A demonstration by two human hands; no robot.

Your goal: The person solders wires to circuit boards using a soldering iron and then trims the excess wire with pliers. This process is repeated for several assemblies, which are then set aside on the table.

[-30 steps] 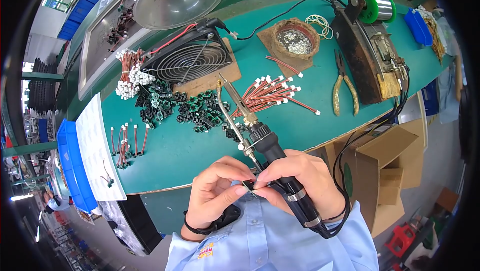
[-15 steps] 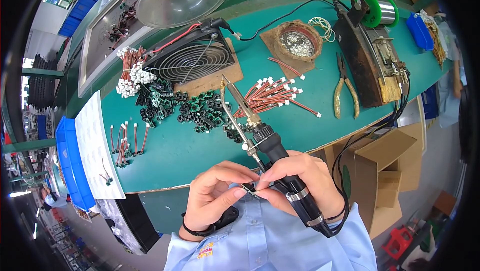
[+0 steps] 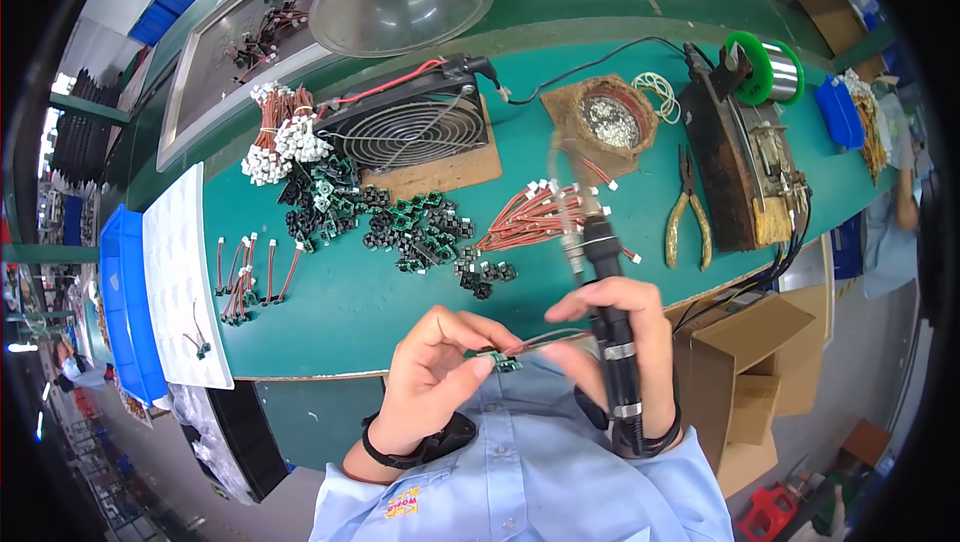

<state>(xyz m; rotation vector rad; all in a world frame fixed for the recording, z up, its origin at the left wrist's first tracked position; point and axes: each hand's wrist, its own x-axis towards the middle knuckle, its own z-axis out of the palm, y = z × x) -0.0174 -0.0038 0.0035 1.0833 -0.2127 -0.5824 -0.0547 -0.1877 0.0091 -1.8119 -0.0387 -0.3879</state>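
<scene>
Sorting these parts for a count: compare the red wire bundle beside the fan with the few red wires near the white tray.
The bundle beside the fan is a thick, heaped bunch with many white connectors crowded together; the wires near the white tray are few, lying spread out, roughly side by side. The bundle sits farther from the person, the few nearer the table's front edge. Both are short red leads with white ends.
</scene>
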